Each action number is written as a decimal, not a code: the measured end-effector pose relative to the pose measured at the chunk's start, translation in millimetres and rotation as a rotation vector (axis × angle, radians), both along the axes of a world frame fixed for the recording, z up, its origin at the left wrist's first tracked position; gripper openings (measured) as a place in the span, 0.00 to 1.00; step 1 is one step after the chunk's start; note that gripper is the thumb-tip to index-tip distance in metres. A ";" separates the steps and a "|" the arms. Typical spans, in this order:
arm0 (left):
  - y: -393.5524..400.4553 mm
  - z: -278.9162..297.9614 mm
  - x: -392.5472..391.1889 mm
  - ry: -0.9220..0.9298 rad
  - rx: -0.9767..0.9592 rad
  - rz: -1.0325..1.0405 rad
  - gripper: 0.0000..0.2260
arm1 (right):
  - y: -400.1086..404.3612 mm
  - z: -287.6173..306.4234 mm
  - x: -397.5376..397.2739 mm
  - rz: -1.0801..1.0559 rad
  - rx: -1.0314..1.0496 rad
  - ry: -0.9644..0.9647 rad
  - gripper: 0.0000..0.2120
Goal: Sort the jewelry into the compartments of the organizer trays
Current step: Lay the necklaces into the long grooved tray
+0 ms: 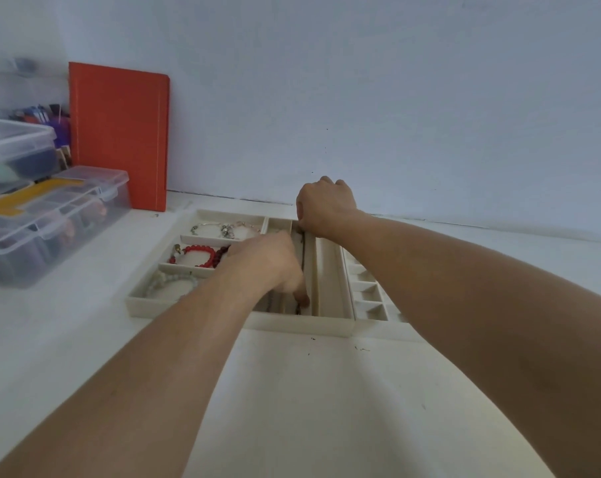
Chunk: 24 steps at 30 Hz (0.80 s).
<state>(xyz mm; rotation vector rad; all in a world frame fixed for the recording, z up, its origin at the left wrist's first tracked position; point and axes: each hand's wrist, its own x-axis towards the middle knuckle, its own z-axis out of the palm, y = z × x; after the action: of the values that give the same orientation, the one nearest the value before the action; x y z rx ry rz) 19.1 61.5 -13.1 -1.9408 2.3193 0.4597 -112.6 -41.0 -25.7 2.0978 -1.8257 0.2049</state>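
Trays sit under both my hands. Right hand pinches the chain's far end, left hand pinches its near end in a long slot. Next I'd judge: lay it straight, release.

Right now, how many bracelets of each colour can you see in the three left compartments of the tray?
Silver bracelet: 1
Pinkish bracelet: 1
Red bracelet: 1
Dark red bracelet, partly behind the left hand: 1
White bracelet: 1
Total: 5
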 end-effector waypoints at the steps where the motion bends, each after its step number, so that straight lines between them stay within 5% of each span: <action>1: 1.7 1.0 -1.1 -0.016 0.001 -0.012 0.47 | 1.7 2.8 -1.6 0.003 -0.008 0.000 0.06; 9: 12.1 13.9 3.1 0.014 0.006 -0.028 0.43 | 28.4 41.0 -33.3 -0.005 -0.056 -0.053 0.09; 15: 5.0 26.5 26.5 0.164 -0.283 0.130 0.32 | 68.9 64.3 -75.3 -0.104 -0.027 -0.149 0.03; 24: 57.4 22.9 -51.9 0.452 -0.355 -0.186 0.21 | 152.2 49.7 -190.0 -0.120 0.138 -0.536 0.01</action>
<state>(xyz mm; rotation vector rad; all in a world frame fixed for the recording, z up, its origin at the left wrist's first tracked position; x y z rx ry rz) -32.8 118.9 9.8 -1.8826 3.0176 0.5475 -302.6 111.2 24.0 2.1584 -2.3143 0.6847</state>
